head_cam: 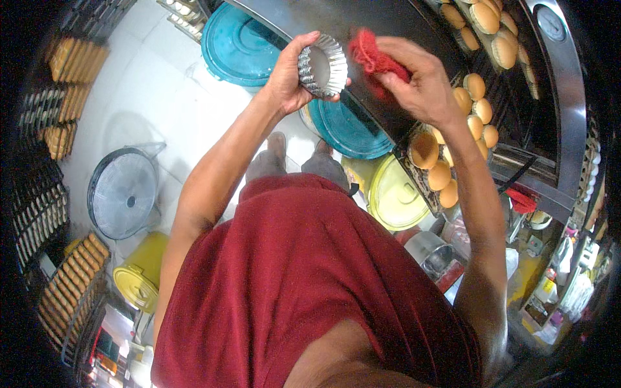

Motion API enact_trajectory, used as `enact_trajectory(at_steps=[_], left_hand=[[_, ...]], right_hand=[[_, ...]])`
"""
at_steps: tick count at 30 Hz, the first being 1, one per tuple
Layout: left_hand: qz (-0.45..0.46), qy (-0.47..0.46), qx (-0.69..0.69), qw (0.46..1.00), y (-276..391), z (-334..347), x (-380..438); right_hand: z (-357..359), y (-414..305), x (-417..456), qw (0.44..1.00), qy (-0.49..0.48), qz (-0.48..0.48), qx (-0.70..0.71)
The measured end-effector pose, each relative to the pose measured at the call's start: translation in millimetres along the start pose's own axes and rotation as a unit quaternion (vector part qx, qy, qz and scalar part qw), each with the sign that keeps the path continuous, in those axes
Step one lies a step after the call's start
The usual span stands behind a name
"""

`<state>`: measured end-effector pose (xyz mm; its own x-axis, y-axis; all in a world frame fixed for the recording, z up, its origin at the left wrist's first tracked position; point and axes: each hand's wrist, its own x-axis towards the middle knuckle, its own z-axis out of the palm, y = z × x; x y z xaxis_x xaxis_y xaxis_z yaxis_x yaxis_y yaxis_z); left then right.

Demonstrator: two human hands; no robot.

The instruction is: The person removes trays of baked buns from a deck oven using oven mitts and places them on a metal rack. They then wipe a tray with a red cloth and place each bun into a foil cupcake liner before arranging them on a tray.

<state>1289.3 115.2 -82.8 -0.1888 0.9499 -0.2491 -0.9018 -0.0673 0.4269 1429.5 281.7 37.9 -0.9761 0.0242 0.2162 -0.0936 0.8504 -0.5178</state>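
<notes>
My left hand (pixel 290 77) grips a stack of fluted metal baking tins (pixel 335 68), with the hollow of the top tin facing up. Just to the right, my right hand (pixel 422 80) clutches a crumpled red cloth (pixel 371 53); it is slightly blurred and apart from the tins. Below the hands runs a dark metal work surface (pixel 330 19). Round golden buns (pixel 439 174) sit on a dark tray (pixel 412 182) beside my right forearm, which covers part of them.
Teal lidded tubs (pixel 237 48) and a yellow lidded tub (pixel 395 194) stand under the surface's edge. A round floor fan (pixel 123 194) is at left, near racks of bread (pixel 73 276). More buns (pixel 485 19) lie behind a steel frame (pixel 572 97) with a dial.
</notes>
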Motion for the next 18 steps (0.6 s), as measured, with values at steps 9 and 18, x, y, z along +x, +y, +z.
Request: enact_trajectory(at_steps=[9,18], left_hand=[[0.023,0.053,0.099,0.993,-3.2,20.6,-4.0],[-0.071,-0.006,0.044,0.997,-4.1,22.8,-6.7]], right_hand=[[61.5,-12.5,-5.1,0.995,-0.085,0.037,-0.024],[7.6,2.2,15.1,0.973,-0.047,-0.17,-0.15]])
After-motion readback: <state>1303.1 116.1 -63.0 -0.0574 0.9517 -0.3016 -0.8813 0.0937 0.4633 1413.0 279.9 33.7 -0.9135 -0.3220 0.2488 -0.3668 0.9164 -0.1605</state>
